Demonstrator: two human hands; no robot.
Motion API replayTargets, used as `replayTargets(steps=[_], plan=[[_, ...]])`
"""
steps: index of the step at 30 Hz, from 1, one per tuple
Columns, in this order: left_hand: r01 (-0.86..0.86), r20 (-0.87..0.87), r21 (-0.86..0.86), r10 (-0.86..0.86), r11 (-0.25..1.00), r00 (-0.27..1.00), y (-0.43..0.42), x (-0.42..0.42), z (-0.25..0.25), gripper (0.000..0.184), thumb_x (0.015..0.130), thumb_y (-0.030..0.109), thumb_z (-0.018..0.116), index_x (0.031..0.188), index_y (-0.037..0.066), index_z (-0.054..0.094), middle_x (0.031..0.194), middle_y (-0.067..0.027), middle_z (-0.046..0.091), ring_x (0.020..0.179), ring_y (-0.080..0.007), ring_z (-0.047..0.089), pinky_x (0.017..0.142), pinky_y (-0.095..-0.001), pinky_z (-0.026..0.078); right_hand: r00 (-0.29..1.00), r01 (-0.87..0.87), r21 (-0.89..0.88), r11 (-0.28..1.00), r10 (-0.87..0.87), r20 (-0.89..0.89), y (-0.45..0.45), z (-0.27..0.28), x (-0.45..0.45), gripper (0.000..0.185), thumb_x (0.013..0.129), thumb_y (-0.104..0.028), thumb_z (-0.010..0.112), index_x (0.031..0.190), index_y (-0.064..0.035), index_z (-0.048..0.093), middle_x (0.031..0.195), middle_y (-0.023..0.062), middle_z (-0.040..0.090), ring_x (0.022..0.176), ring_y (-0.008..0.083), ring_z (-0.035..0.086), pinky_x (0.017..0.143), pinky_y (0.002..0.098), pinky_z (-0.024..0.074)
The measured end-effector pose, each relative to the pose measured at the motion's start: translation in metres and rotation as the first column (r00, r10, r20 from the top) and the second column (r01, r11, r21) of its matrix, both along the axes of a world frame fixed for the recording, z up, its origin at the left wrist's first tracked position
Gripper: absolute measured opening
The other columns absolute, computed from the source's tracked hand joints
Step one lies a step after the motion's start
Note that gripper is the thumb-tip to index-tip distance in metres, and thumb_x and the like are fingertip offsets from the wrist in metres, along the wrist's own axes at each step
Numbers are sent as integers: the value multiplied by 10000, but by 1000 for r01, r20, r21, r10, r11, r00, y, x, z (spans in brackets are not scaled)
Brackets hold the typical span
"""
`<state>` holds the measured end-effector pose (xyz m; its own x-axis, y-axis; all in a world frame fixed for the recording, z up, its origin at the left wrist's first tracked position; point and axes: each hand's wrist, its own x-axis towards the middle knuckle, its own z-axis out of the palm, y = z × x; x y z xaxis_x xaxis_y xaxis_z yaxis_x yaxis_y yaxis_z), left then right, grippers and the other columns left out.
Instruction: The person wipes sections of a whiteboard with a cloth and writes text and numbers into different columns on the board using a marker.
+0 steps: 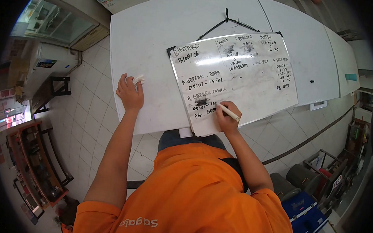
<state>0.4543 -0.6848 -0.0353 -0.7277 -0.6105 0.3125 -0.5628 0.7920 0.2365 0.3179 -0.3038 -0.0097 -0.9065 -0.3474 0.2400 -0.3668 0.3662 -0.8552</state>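
Observation:
A whiteboard with black handwriting lies tilted on a white surface, a black cord at its top edge. My right hand is closed around a white marker near the board's lower edge, over the line that starts "PB". The hand covers part of the writing there. Off to the left of the board, my left hand rests on the white surface, its fingers curled round a crumpled white tissue. A dark smudge shows on the board above the marker.
A small black object and a teal object sit on the white surface at the right. Tiled floor surrounds it. At the lower right are a blue crate and dark containers. A shelf stands at the lower left.

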Motion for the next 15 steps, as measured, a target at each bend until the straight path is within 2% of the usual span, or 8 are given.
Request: replayTargets(steps=[13,15], plan=[[4,8,8,-4,1000,1000,1,0,2,340,1034,272,618,1305,73,566,1527,-175,460,1437,-361,409,1150,-562,275,998,23,17,1000,-22,-53,7,3,-3,107,898,-63,791,932,12,723,769,101,694,577,160,635,544,281,510],[3,11,3,-3,1000,1000,0,0,0,340,1036,275,616,1305,72,567,1528,-175,460,1436,-361,411,1150,-562,275,999,54,-13,998,-54,0,7,-1,-5,110,897,-66,791,934,13,724,767,100,693,582,155,635,549,282,511]])
